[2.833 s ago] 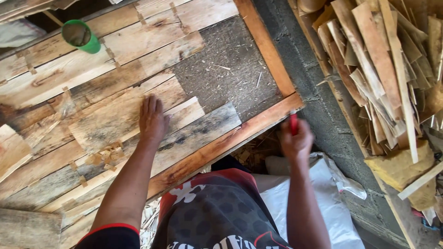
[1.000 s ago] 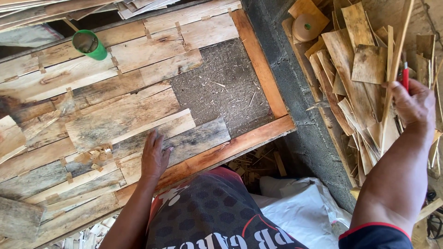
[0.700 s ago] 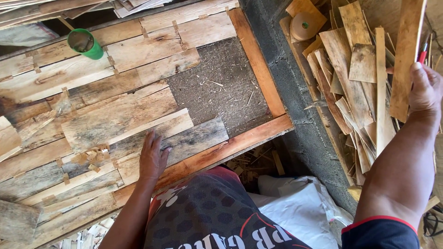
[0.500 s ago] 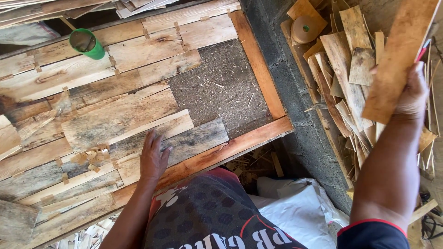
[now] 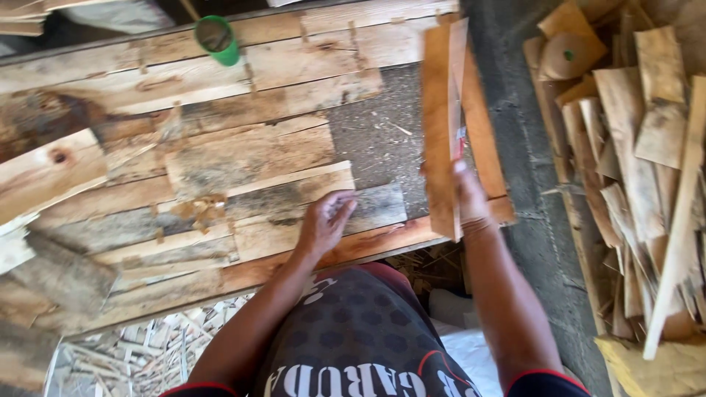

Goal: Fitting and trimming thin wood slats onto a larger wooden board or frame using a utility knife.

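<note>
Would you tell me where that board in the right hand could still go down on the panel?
The grey bare patch, bordered by planks on its left and the orange frame strip on its right, is free. Everywhere left is covered; the scrap pile is crowded.

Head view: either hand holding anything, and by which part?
Right hand grips a thin wood slat at its lower end. Left hand holds nothing, resting on the boards.

Right hand [image 5: 471,198] grips a wood strip [image 5: 441,125]; left hand [image 5: 323,224] presses planks [image 5: 243,158].

Cup [image 5: 216,38] at the far edge of the plank panel [image 5: 220,154], scrap wood pile [image 5: 640,169] to its right
</note>
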